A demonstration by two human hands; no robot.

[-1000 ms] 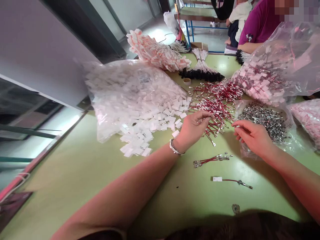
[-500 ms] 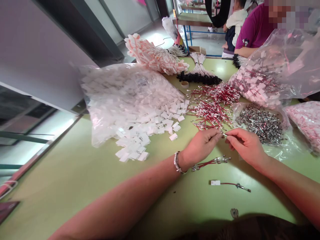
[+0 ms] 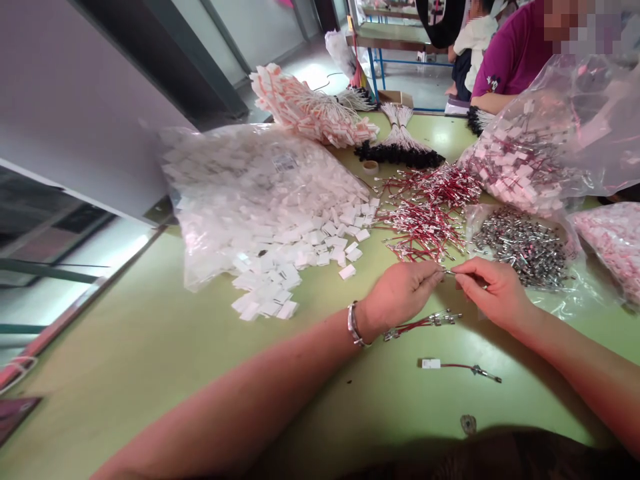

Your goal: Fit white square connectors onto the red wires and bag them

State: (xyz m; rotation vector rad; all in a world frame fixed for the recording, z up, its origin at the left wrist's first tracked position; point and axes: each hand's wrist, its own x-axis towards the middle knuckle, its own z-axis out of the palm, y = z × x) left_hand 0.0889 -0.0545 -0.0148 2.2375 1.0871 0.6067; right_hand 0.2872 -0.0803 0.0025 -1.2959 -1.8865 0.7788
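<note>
My left hand (image 3: 407,288) is pinched closed, its fingertips meeting a thin silvery piece that looks like a small glass fuse (image 3: 449,271). From the other side my right hand (image 3: 493,287) grips this fuse between thumb and forefinger. What else sits inside the left fingertips is hidden. Just below the hands lies a small bunch of red wires (image 3: 423,325) with metal ends. Nearer to me is a single red wire (image 3: 457,365) with a white connector (image 3: 431,363) at one end and a fuse (image 3: 490,375) at the other.
A large bag (image 3: 240,180) spills white connectors (image 3: 270,287) at left. Heaped red wires (image 3: 425,223) lie beyond my hands; a bag of fuses (image 3: 525,247) is at right. Behind are bundled white wires (image 3: 400,130), a tape roll (image 3: 370,167) and a person (image 3: 515,60) in purple.
The fingertips of my two hands have shifted slightly, the right ones a little farther to the right. The pinched grips continue, and things on the table stay in place.
</note>
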